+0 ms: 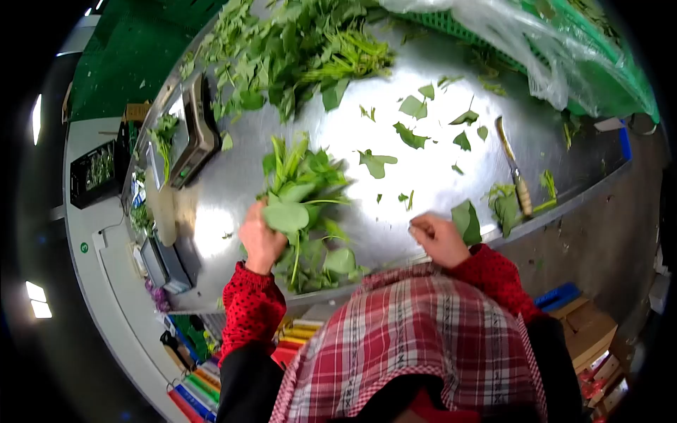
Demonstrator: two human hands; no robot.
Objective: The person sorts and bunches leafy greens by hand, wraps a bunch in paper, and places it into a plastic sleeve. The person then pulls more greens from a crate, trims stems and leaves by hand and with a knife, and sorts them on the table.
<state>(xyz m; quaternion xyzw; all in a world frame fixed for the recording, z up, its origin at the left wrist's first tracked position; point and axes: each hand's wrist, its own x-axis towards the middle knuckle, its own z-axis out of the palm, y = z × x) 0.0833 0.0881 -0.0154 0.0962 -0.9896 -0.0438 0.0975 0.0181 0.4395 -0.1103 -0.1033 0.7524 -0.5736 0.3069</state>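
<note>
My left hand [262, 238] is closed round a bunch of leafy greens [300, 194], with its stems pointing away from me and its leaves hanging toward the table's near edge. To the right, my right hand [441, 240] is low over the metal table [381, 243], fingers curled in toward the thumb. Whether anything is pinched there cannot be made out. A single large leaf [465, 223] lies right beside that hand. Further right, a knife [517, 176] with a pale handle rests near the edge, next to some leafy scraps [503, 208].
A large heap of greens [275, 56] covers the back left of the table. Loose leaves [412, 136] are scattered mid-table. A scale [197, 134] stands at the left. At the back right is a green crate [458, 28] with clear plastic [543, 63] over it.
</note>
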